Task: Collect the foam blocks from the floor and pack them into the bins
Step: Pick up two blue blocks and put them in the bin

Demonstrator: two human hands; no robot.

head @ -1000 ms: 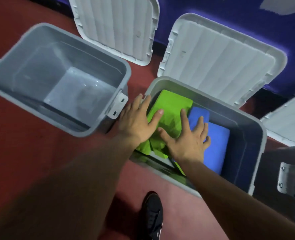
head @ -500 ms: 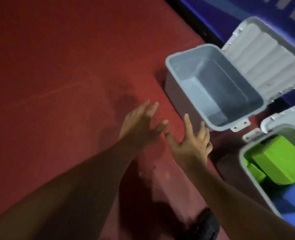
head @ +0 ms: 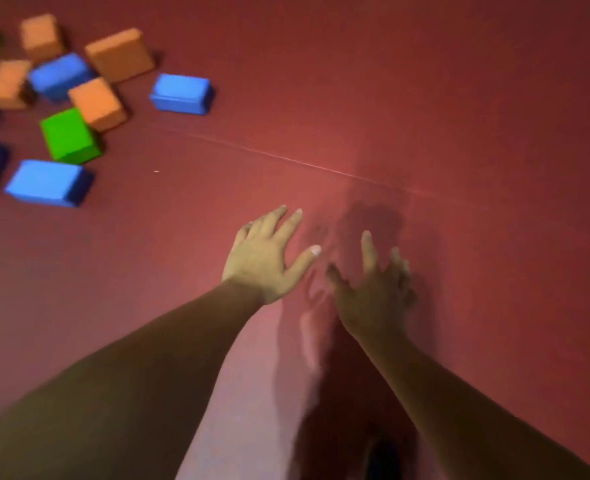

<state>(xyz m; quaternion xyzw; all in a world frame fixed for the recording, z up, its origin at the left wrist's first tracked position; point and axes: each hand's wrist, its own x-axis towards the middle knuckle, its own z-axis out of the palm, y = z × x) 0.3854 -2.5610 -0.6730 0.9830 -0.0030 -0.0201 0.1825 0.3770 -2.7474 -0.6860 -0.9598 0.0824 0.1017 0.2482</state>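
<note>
Several foam blocks lie scattered on the red floor at the upper left: a blue block [head: 181,94] nearest the middle, an orange block [head: 118,54], a green block [head: 69,136] and another blue block [head: 48,182] among them. My left hand [head: 267,256] and my right hand [head: 373,289] hover side by side over bare floor in the middle, fingers spread, holding nothing. Both are well to the right of the blocks. No bin is in view.
The red floor [head: 460,116] stretches across the whole view, with a thin pale seam line [head: 321,166] running across it. My hands' shadow falls on the floor below them. A dark shoe tip [head: 385,459] shows at the bottom edge.
My hands left the green and blue blocks in the bin. The view swung left, away from the bins, and the pile of loose blocks came into sight.
</note>
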